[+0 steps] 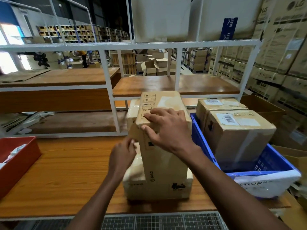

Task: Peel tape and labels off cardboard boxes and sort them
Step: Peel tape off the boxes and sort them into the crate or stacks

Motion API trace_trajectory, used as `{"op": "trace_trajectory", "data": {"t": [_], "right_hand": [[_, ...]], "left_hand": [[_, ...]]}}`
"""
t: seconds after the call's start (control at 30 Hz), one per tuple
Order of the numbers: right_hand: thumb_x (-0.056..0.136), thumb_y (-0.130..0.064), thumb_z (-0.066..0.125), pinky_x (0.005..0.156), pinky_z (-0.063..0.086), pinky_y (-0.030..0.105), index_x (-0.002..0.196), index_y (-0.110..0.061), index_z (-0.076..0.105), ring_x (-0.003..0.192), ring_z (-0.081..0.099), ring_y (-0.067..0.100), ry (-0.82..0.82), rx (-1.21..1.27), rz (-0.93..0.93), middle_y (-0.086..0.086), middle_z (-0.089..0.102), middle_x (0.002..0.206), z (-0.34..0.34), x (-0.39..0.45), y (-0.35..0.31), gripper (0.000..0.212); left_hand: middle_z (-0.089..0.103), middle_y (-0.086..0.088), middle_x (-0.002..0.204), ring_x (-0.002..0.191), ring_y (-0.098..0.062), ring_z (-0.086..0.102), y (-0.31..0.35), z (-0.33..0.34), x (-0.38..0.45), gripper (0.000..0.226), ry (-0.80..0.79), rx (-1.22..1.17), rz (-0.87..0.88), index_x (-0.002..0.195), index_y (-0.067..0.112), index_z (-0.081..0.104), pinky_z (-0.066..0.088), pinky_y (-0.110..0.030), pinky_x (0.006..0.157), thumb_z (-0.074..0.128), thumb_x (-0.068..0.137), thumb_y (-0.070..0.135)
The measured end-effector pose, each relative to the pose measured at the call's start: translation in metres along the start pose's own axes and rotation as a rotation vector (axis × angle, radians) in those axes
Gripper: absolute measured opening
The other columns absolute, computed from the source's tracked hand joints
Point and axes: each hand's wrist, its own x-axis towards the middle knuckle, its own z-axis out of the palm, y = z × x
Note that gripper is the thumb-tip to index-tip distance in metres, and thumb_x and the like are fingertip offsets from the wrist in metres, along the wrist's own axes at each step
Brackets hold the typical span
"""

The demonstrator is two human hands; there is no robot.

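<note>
A tall cardboard box [163, 165] with printed handling symbols stands tilted on the wooden table [66, 171], leaning over a lower taped box [134, 188] beneath and behind it. My right hand [166, 128] lies over the tall box's top near edge, fingers spread and bent over the corner. My left hand [123, 155] is at the box's left side, its fingertips pinched together at the edge of the clear tape [135, 145] there. What the fingertips hold is too small to make out.
A blue crate [265, 165] on the right holds two labelled cardboard boxes [239, 130]. A red bin [18, 160] with white scraps sits at the left. A white metal shelf frame [109, 90] stands behind the table. Stacked cartons fill the right side.
</note>
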Motion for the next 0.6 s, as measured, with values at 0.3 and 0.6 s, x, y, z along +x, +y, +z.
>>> {"op": "trace_trajectory", "data": {"t": [0.3,0.6], "right_hand": [[0.096,-0.065,0.052,0.098,0.035,0.043,0.134,-0.038,0.066,0.119,0.056,0.015,-0.015,0.057,0.043,-0.010,0.065,0.135,-0.012,0.009,0.005,0.049],[0.095,-0.049,0.068,0.070,0.056,0.033,0.088,-0.027,0.081,0.081,0.071,0.014,-0.228,0.464,0.249,-0.005,0.077,0.082,-0.048,0.046,0.034,0.027]], "left_hand": [[0.055,-0.002,0.147,0.121,-0.014,0.053,0.126,-0.060,0.129,0.033,-0.299,-0.084,0.260,0.137,0.024,0.065,0.050,-0.025,0.086,0.051,0.107,0.024],[0.066,0.000,0.124,0.099,-0.017,0.062,0.156,-0.042,0.157,0.040,-0.447,0.311,0.215,0.135,0.025,0.067,0.056,-0.033,0.079,0.057,0.097,0.015]]}}
